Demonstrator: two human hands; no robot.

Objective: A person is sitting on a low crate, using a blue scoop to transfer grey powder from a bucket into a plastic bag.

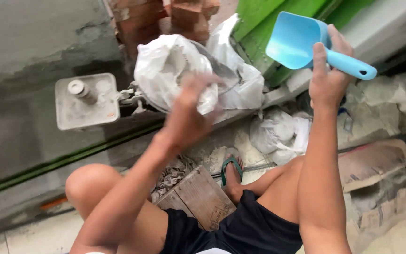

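My right hand (327, 77) is raised and grips the handle of a light blue plastic scoop (297, 40), whose empty bowl faces me. My left hand (189, 110) is blurred with motion, fingers spread, in front of a white plastic bag (165, 68) dusted with grey powder. Whether the left hand touches the bag is unclear. I am squatting, with both knees and dark shorts in view.
More white bags (240, 75) and crumpled ones (278, 134) lie by a green board (259, 19). Red bricks (165, 19) are stacked behind. A dusty square metal plate (88, 101) sits left, a wooden board (198, 195) lies under me, and an open paper cement sack (381, 183) lies right.
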